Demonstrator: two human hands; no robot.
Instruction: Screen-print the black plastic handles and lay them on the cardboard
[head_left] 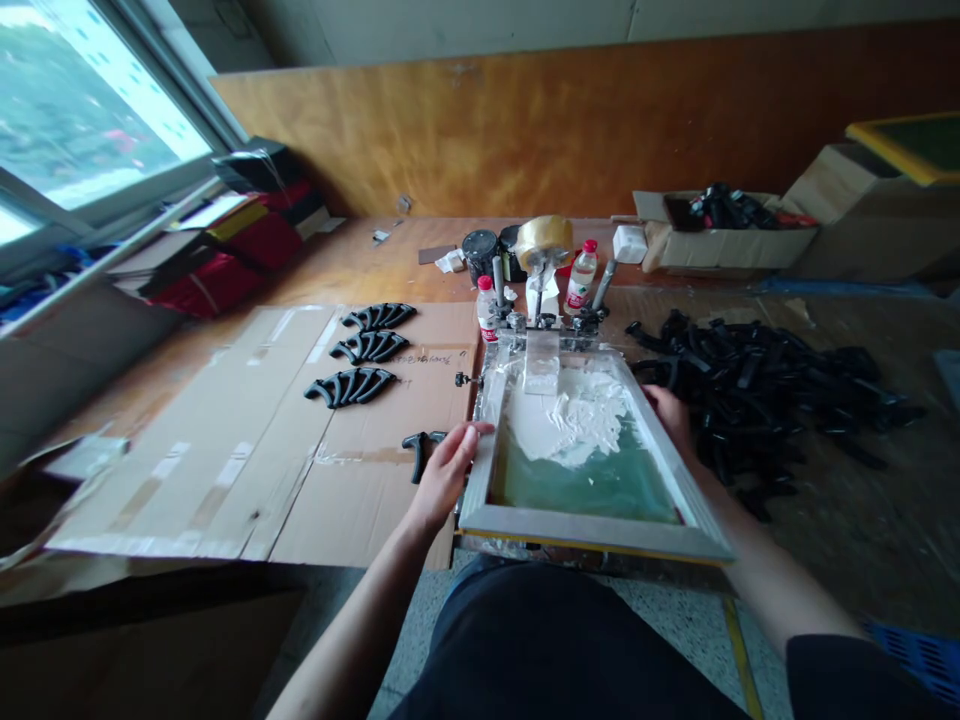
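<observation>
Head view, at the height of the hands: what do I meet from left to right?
Row of black parts → left hand → frame with white paste inside its edges → right hand → pile of black parts.

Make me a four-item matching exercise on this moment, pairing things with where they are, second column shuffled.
Column one
1. left hand
2. pile of black parts
3. white paste
4. roll of tape

Column two
A. spread over part of the green mesh
B. at the left edge of the frame
C. beyond the far end of the frame, near the bottles
D. heaped to the right of the frame

Right pairs: 1-B, 2-D, 3-A, 4-C
</observation>
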